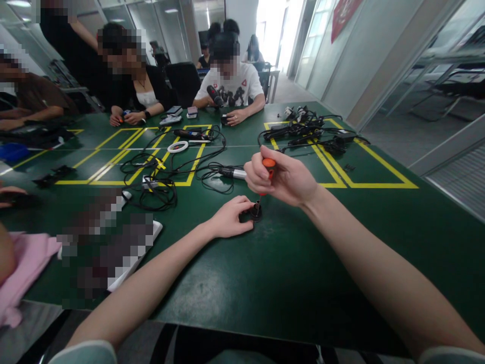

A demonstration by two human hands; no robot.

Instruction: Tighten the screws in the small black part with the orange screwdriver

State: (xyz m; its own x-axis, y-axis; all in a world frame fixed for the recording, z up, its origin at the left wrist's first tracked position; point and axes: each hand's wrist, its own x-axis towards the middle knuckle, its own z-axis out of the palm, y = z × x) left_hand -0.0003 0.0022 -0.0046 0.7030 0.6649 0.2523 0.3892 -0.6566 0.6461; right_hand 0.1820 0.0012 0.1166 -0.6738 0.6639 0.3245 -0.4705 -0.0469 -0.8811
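Note:
My right hand is wrapped round the orange handle of a screwdriver, held upright with its shaft pointing down. The tip meets a small round black part lying on the green table. From the left side, my left hand grips the rim of that black part between thumb and fingers. The part's fine details are too small to make out.
Black cables lie to the left beyond my hands. Behind my right hand is a heap of black devices with cords. Yellow tape marks boxes on the table. Across it, a person in a white shirt handles a dark tool.

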